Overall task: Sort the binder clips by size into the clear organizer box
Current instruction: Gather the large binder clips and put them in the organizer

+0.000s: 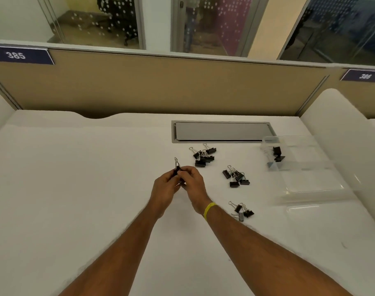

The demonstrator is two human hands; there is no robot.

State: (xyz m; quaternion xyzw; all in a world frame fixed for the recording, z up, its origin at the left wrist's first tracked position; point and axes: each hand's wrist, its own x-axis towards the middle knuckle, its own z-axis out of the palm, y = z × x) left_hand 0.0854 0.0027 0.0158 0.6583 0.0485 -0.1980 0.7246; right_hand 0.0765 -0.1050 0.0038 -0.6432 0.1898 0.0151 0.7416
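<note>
Clear organizer box (297,159) stands at the right side of the white surface (75,189), its lid (317,208) lying flat just in front of it. Contents: a few black binder clips (276,154) lie in the far left compartment; the other compartments appear to hold nothing, though the clear walls and glare make this hard to confirm.

Outside the box, three loose groups of clips lie on the surface. The far group (203,155) sits just in front of the grey cable hatch (221,131). The middle group (235,176) lies between that and the box. The near group (242,210) lies just beside the right forearm, close to the yellow wristband (209,210).

Both hands meet over the middle of the surface, well apart from the box. The left hand (164,186) and right hand (193,182) each have their grip closed on one black held clip (177,167), whose wire handles point up and away above the fingertips. The clip's size cannot be judged against the others.
</note>
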